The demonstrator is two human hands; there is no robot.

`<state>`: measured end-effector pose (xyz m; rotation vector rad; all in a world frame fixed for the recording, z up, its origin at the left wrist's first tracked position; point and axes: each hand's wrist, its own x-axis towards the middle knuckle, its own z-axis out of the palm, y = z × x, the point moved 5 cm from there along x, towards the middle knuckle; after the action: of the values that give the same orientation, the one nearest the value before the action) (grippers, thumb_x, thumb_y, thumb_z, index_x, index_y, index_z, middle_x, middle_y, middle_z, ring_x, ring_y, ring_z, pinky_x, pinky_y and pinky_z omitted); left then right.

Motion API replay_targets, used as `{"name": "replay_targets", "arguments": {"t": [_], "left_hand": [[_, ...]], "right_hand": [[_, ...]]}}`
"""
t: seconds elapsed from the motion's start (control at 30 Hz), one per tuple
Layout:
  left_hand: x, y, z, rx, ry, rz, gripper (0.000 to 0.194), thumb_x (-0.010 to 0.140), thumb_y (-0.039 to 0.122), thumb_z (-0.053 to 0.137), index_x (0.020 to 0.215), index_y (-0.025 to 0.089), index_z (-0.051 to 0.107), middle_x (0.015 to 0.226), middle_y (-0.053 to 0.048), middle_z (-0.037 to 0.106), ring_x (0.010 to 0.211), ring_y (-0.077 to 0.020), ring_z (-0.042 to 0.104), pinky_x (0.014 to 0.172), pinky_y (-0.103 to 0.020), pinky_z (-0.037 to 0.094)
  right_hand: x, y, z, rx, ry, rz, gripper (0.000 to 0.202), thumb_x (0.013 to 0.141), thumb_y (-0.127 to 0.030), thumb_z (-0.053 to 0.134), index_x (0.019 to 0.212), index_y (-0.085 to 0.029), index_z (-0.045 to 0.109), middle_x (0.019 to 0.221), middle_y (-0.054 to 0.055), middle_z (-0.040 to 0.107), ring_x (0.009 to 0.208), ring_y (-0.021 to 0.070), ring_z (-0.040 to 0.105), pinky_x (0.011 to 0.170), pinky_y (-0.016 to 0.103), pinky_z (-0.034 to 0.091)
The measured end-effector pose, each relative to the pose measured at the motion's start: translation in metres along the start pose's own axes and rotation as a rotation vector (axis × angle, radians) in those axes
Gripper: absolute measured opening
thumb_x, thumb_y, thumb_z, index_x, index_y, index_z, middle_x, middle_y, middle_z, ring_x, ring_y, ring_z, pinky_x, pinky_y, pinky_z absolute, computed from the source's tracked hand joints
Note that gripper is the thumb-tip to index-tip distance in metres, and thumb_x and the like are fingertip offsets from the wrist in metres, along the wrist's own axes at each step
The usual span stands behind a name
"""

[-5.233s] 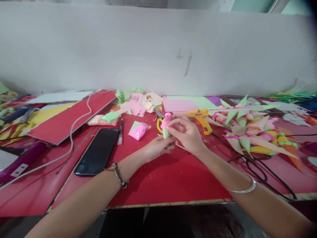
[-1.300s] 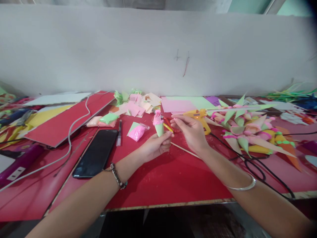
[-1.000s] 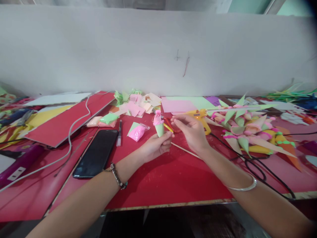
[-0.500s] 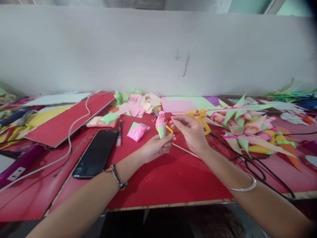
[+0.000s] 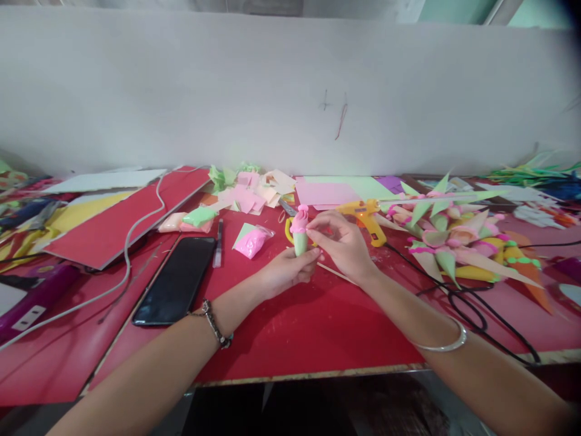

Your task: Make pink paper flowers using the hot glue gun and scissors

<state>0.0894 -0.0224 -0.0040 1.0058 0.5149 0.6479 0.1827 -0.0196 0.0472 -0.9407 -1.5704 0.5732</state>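
My left hand (image 5: 293, 269) is closed around the lower part of a small paper flower (image 5: 300, 242), held upright above the red table. Its base is a pale green cone, its top is rolled pink paper, and a bumpy band of bright pink clay runs between them. My right hand (image 5: 342, 242) is closed in a pinch at the right side of that band, fingertips touching it. The small pink clay bit in the pinch is mostly hidden by the fingers. Behind the flower lie yellow-handled scissors (image 5: 288, 229), partly covered.
A yellow glue gun (image 5: 370, 221) with a black cord lies right, beside a heap of paper flowers (image 5: 447, 236). Left are a black phone (image 5: 176, 281), a pen (image 5: 218, 245), a pink clay packet (image 5: 252, 243) and a red board (image 5: 131, 212). Paper scraps (image 5: 249, 192) lie at the back.
My right hand has moved slightly left and down, bringing the small pink clay bit against the flower's band. The flower has shifted a little to the right in my left hand.
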Motion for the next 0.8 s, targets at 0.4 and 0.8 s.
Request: {"name": "replay_targets", "arguments": {"t": [0.4, 0.8], "left_hand": [[0.0, 0.002, -0.006, 0.391, 0.109, 0.081, 0.029, 0.076, 0.042, 0.048, 0.063, 0.016, 0.043, 0.045, 0.007, 0.033, 0.041, -0.0042, 0.028, 0.044, -0.022, 0.021], [-0.001, 0.002, -0.009, 0.542, 0.133, 0.101, 0.035, 0.076, 0.045, 0.046, 0.057, 0.017, 0.038, 0.047, 0.006, 0.035, 0.044, -0.0053, 0.031, 0.045, -0.021, 0.025]], "right_hand": [[0.001, 0.003, 0.002, 0.094, -0.029, 0.063, 0.002, 0.07, -0.022, 0.059, 0.072, -0.021, 0.06, 0.081, 0.001, 0.054, 0.082, 0.0131, 0.052, 0.075, 0.029, 0.043], [-0.004, 0.015, 0.014, 0.479, -0.149, 0.388, 0.022, 0.068, -0.029, 0.062, 0.077, -0.022, 0.044, 0.079, -0.002, 0.055, 0.062, 0.0077, 0.052, 0.051, 0.02, 0.043]]}}
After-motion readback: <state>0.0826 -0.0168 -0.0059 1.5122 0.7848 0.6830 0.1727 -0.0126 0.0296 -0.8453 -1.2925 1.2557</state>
